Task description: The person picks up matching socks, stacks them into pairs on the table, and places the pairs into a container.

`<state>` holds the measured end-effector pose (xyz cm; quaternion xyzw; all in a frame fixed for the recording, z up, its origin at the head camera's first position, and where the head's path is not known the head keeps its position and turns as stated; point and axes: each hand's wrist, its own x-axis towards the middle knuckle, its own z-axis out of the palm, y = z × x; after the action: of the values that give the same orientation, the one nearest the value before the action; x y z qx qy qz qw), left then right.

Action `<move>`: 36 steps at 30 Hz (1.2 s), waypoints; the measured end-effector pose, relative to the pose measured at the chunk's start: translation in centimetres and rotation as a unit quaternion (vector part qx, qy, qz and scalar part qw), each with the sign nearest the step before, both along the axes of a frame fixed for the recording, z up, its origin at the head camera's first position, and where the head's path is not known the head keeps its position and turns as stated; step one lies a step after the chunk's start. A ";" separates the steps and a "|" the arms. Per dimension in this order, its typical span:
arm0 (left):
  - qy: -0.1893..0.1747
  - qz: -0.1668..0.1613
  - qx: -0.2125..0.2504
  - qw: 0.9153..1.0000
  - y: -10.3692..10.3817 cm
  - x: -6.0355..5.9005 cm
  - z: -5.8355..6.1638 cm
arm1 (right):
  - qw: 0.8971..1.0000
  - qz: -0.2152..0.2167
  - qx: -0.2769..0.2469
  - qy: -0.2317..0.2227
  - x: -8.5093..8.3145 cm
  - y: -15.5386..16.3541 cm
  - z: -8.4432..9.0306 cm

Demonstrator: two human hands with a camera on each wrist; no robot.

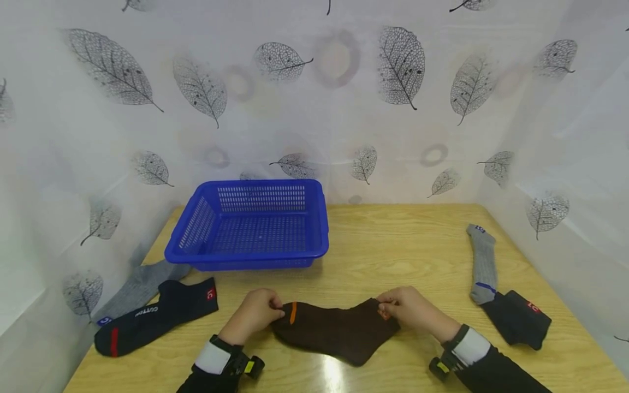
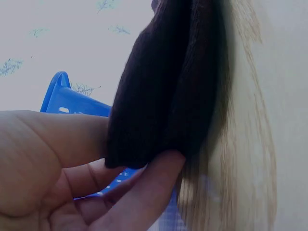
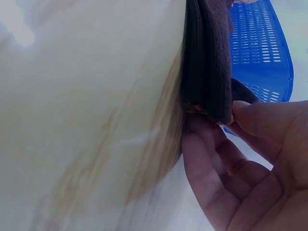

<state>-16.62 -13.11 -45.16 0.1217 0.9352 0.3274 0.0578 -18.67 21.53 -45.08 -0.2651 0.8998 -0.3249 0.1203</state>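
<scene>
Both hands, left hand (image 1: 255, 315) and right hand (image 1: 411, 311), pinch the brown sock (image 1: 336, 331) by the desk's (image 1: 403, 245) front edge. The blue basket (image 1: 248, 226) holds nothing.

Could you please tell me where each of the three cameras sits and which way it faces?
Head: on the person's head, looking down at the table; both hands and sleeves show.
Left wrist: looks along the left hand pinching the brown sock.
Right wrist: looks along the right hand pinching that sock.
All three show the sock and blue basket.
</scene>
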 end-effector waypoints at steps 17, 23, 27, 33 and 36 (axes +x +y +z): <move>0.020 0.024 -0.058 0.998 0.8 0.5 -0.1 | 0.977 -0.039 -0.114 -0.174 -0.3 -0.7 0.3; 0.008 0.030 -0.058 0.998 0.9 0.6 0.0 | 0.958 -0.027 -0.162 -0.234 -0.2 -0.8 0.3; 0.011 0.029 -0.048 0.998 0.8 0.5 -0.1 | 0.948 -0.014 -0.177 -0.263 -0.2 -0.8 0.0; 0.008 0.032 -0.052 0.998 0.7 0.5 -0.3 | 0.941 0.031 -0.175 -0.288 -0.3 -0.8 -0.1; 0.006 0.033 -0.055 0.998 0.7 0.5 -0.3 | 0.955 0.053 -0.145 -0.252 0.0 -1.0 0.1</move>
<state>-16.14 -12.46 -45.49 0.0893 0.9557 0.2765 0.0477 -18.65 20.51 -44.94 -0.2365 0.7681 -0.5011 0.3210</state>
